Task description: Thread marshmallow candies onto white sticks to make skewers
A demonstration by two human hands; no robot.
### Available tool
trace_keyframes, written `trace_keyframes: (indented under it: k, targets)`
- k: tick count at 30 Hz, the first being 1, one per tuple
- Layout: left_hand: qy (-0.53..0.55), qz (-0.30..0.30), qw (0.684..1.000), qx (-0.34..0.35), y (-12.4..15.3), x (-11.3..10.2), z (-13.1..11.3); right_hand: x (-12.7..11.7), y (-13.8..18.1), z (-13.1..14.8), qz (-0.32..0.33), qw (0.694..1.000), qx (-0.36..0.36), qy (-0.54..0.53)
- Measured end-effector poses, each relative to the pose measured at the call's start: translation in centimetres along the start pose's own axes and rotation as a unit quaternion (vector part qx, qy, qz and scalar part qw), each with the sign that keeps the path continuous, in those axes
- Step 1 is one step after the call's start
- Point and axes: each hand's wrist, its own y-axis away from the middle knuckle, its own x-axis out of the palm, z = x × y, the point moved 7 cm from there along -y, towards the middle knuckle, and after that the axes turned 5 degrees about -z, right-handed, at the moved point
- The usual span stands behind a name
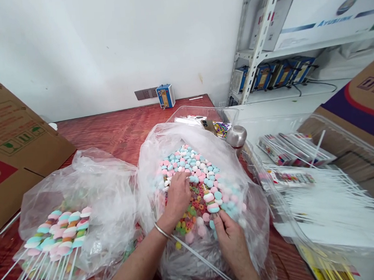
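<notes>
A clear plastic bag (254, 212) stands open before me, holding pink, white and blue marshmallows (185, 157) and ring-shaped cereal (198, 199) in several colours. My left hand (178, 194) reaches in palm down, its fingers curled against the marshmallows; what they grip is hidden. Low in the bag, my right hand (230, 233) pinches the lower end of a candy skewer (212, 202) stacked with striped marshmallows and cereal rings. White sticks (203, 258) emerge from under my left wrist and slant down to the right. To the left, finished-looking candy skewers (60, 234) lie on another plastic bag (106, 181).
Cardboard boxes (15, 140) flank the red wooden table (108, 124). On the right, a clear bin (291, 231) holds many white sticks (334, 206) and packets. A metal-topped bottle (237, 136), a phone (208, 125) and a clear tray (184, 111) stand behind the bag.
</notes>
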Motion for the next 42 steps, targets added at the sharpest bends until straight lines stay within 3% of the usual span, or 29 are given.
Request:
trace_keyframes:
  k: [3,8,14,20,27,32,38,40,42]
  targets:
    - [-0.177,0.039,0.981,0.064,-2.7,0.1,1.2,-0.1,-0.2,-0.4,0.008,1.000,0.018,-0.021]
    - [-0.263,0.133,0.948,0.117,-3.1,1.7,2.3,0.2,-0.2,-0.7,0.012,0.999,0.021,-0.024]
    - [-0.278,0.103,0.949,0.108,-2.8,1.5,2.2,0.3,-0.2,-1.1,0.016,0.999,0.019,-0.032]
    - [-0.236,-0.008,0.967,0.092,-4.3,0.3,1.6,0.4,-0.3,-1.3,0.016,0.999,0.018,-0.025]
    - [-0.246,0.047,0.964,0.092,-4.3,2.4,2.6,0.7,-0.3,-1.5,0.018,0.999,0.024,-0.041]
    - [-0.255,0.052,0.964,0.060,-4.5,3.2,3.1,0.8,-0.3,-1.7,0.021,0.998,0.029,-0.043]
    - [-0.203,0.047,0.978,0.011,-5.6,1.7,2.5,-0.1,-0.3,-1.3,-0.012,0.996,0.024,-0.089]
    - [-0.092,0.055,0.994,-0.033,-4.9,0.7,2.0,-0.4,-0.4,-0.7,-0.028,0.993,0.028,-0.111]
    - [0.111,0.097,0.984,-0.104,-3.2,0.4,1.3,-0.8,-0.7,0.2,-0.043,0.989,0.032,-0.136]
